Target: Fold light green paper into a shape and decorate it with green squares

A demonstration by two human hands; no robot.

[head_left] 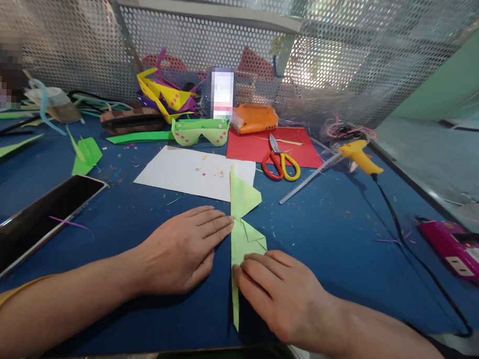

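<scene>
Green paper strip point(243, 237) lies on the blue table point(339, 240), already creased into several pointed flaps. Left hand point(182, 251) flat, fingertips touching its mid edge; right hand point(278, 291) flat, pressing the lower fold. Neither grasps. Lower tail unfolded; scissors point(279, 162) and glue gun point(358, 155) idle behind.

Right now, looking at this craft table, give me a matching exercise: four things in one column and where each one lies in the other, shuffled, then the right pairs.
Things:
1. scissors
2. glue gun
3. phone
4. folded green paper

Places:
A. under the fingertips of both hands
B. on the red sheet
C. at the table's left edge, screen dark
D. right of the red sheet, with a black cord trailing off

Pairs: 1-B, 2-D, 3-C, 4-A. The left hand and the right hand both press flat on the green paper.
</scene>
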